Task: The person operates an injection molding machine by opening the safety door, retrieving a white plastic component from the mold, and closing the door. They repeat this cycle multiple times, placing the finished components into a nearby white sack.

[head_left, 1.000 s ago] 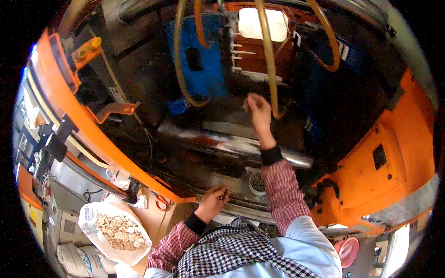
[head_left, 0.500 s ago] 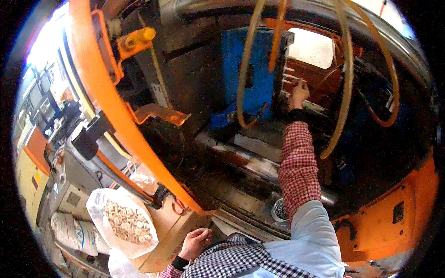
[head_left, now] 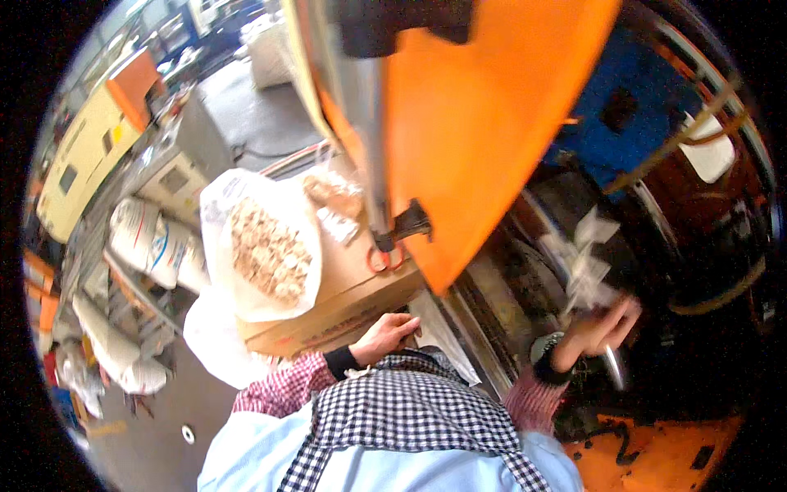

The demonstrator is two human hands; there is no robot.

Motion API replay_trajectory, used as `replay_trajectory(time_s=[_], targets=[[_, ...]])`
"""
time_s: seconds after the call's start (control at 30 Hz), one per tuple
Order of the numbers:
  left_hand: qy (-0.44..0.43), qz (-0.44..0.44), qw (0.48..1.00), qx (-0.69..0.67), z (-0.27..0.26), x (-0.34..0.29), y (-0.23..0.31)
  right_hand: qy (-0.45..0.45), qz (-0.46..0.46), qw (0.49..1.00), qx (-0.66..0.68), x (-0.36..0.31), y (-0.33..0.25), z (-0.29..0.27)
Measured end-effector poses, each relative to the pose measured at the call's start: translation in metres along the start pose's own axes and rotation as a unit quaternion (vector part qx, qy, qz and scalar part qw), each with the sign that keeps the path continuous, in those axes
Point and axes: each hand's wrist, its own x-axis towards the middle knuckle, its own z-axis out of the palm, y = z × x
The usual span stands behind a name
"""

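Note:
My right hand (head_left: 598,332) is at the right, low in front of the machine opening, with its fingers bent and smeared by motion. A pale, branched piece (head_left: 587,266), also blurred, extends up from its fingertips; the exact shape cannot be made out. Near the apron's upper edge, my left hand (head_left: 385,337) has its fingers curled together; whatever they may hold is hidden. Partly behind the right wrist shows a small white cup (head_left: 541,348). Inside the machine stands a blue block (head_left: 623,98), with a white panel (head_left: 708,149) beyond it.
An orange machine door (head_left: 467,139) rises before me. To its left, a cardboard box (head_left: 340,307) carries a white bag of small beige pieces (head_left: 275,254), a clear bag (head_left: 334,193) and red-handled scissors (head_left: 385,259). Hoses (head_left: 680,139) hang at the right. Filled sacks (head_left: 156,238) lie far left.
My right hand has come back out of the machine, down toward my body, with the pale piece at its fingers. My view has swung left. The left hand stays near the apron.

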Motion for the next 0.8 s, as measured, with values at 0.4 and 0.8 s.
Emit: replay_trajectory(time_s=[0.4, 0.8], targets=[[0.180, 0.002, 0.960, -0.216, -0.056, -0.018, -0.104, -0.669, -0.048, 0.725, 0.157, -0.260, -0.082, 0.117], [0.043, 0.051, 0.971, -0.231, -0.004, -0.026, 0.026, -0.639, 0.010, 0.769, -0.031, -0.163, -0.058, 0.031]])
